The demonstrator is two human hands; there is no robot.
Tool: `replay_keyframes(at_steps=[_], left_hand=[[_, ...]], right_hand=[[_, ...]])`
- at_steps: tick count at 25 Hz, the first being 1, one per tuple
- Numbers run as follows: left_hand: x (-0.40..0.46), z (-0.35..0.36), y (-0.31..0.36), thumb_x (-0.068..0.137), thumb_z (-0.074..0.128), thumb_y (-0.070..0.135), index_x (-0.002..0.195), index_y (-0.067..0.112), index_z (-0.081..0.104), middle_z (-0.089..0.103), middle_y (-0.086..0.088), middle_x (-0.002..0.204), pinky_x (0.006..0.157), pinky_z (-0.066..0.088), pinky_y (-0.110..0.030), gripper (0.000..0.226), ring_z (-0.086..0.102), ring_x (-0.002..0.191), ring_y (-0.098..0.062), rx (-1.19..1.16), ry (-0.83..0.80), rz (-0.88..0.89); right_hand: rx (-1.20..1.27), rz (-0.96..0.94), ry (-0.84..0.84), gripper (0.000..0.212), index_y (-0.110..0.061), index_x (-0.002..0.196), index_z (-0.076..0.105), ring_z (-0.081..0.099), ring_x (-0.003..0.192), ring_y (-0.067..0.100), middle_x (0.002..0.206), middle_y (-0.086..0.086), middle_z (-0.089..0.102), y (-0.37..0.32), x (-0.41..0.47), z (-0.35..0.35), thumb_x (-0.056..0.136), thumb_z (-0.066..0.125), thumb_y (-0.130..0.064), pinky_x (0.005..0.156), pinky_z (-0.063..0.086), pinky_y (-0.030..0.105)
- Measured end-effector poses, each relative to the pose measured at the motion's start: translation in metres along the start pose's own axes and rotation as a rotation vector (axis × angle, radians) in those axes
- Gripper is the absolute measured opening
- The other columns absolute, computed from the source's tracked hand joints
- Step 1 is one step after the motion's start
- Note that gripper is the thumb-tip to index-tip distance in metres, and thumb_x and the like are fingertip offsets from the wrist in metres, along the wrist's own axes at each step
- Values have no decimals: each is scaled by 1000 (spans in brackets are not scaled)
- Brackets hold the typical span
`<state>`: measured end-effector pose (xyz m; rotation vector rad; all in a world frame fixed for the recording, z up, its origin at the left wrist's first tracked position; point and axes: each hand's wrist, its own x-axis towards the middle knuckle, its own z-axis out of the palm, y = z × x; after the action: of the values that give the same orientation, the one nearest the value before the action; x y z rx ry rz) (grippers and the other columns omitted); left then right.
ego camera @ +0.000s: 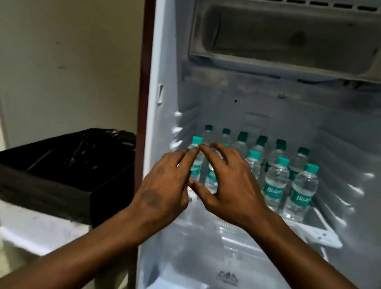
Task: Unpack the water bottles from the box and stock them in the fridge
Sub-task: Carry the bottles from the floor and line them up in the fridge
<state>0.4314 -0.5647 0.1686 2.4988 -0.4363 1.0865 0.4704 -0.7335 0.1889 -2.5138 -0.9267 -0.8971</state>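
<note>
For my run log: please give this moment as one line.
left hand: open | right hand: open | water bottles: upright on fridge shelf

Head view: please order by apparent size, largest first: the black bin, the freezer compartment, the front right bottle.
1. Freezer compartment and black bin: similar in apparent size, and the bin is nearer, so unranked.
2. Front right bottle: clearly smallest.

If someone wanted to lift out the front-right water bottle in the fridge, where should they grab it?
Probably around the labelled middle of the front-right bottle, coming from the open front. It stands upright at the shelf edge with another bottle close on its left, so a hand wrapping from the front and right side meets nothing.
</note>
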Motion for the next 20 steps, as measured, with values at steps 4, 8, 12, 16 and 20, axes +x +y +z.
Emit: replay_keyframes(at_steps=[4,8,12,16,20], left_hand=[[-78,-34,-7,93,61,20,142,15,50,59,-3,135,106,41,-25,50,51,121,-14,-22,82,-82],[-139,-65,-37,92,63,35,141,18,50,57,4,138,104,45,-30,54,53,125,-13,3,70,-235],[-191,-84,-68,92,63,45,143,22,47,55,6,139,106,40,-24,59,50,128,-11,100,64,-393],[-243,-91,-98,91,61,51,146,26,43,52,6,141,104,43,-29,63,49,127,-12,166,45,-560],[-297,-89,-124,90,59,54,146,29,41,51,3,144,104,40,-32,63,47,129,-16,237,-12,-773]], right_hand=[[174,-90,-31,76,-32,151,38,39,139,19,151,-2,44,-43,-38,25,86,61,-64,111,42,43],[278,-212,-120,75,-34,152,37,40,138,18,150,-4,43,-87,-53,60,88,58,-67,108,44,43],[363,-303,-179,79,-29,153,37,39,141,19,152,-1,42,-134,-57,100,87,56,-67,108,44,42],[447,-343,-252,76,-30,153,37,38,141,18,153,-1,41,-177,-65,149,89,57,-64,109,43,42],[519,-335,-378,75,-33,152,36,35,142,17,154,-2,40,-206,-82,205,88,55,-66,114,38,38]])
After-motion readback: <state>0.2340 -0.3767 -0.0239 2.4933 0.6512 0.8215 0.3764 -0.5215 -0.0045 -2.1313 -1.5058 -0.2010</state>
